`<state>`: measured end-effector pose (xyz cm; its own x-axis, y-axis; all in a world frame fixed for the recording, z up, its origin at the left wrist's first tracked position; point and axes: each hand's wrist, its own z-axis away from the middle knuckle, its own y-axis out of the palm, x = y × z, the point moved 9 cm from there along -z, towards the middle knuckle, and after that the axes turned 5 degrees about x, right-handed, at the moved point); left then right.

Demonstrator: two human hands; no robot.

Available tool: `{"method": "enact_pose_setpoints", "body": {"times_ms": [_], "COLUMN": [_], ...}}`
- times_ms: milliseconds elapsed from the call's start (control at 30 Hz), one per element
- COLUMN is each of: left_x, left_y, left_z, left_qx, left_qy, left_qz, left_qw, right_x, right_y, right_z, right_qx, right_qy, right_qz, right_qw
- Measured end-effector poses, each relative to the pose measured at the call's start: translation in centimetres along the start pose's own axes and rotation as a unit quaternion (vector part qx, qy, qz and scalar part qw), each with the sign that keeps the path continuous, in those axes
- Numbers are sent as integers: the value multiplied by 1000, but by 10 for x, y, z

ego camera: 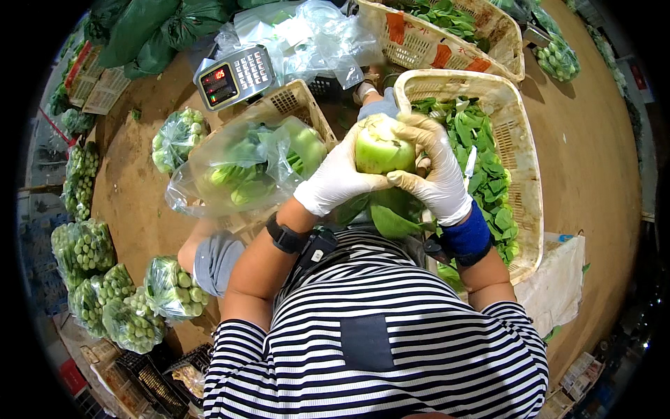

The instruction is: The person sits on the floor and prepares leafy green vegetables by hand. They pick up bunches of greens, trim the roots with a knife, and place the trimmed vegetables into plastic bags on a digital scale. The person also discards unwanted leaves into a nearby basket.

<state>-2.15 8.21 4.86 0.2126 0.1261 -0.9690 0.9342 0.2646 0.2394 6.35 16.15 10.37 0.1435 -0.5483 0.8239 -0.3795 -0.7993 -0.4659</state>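
Note:
Both of my hands, in white gloves, hold a head of bok choy point(384, 156) in front of my chest. Its pale cut base points up, and the green leaves hang below. My left hand point(340, 170) cups it from the left. The fingers of my right hand point(437, 165) curl around its top and right side. To the right stands a cream plastic crate point(531, 225) holding loose leafy greens point(479, 136). A narrow white object point(470, 165) lies against those greens. On the left, a clear plastic bag point(209, 183) with bok choy inside rests in a second crate point(319, 112).
A digital scale point(235, 76) with lit red digits stands ahead, beside crumpled clear plastic bags point(314, 36). Another crate point(455, 57) of greens is at the back right. Bagged bok choy point(175, 288) sits on the floor to the left. Dark green sacks point(152, 31) lie far left.

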Motion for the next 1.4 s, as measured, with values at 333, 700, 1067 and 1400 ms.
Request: {"method": "enact_pose_setpoints", "body": {"times_ms": [333,700,1067,1400], "left_x": [32,57,40,-3], "left_y": [-1,-26,-7,-9], "left_z": [3,7,9,-5], "left_qx": [69,-58,8,26], "left_qy": [-118,-93,-92,-18], "left_qz": [309,116,35,128], "left_qw": [941,987,995,991], "right_x": [-38,-13,-16,-6], "right_y": [2,28,21,-225], "right_z": [-15,-18,-18,-178], "right_qx": [97,92,175,-246], "right_qy": [96,71,86,-16], "right_qz": [-104,202,272,431], "right_qw": [985,973,942,868]}}
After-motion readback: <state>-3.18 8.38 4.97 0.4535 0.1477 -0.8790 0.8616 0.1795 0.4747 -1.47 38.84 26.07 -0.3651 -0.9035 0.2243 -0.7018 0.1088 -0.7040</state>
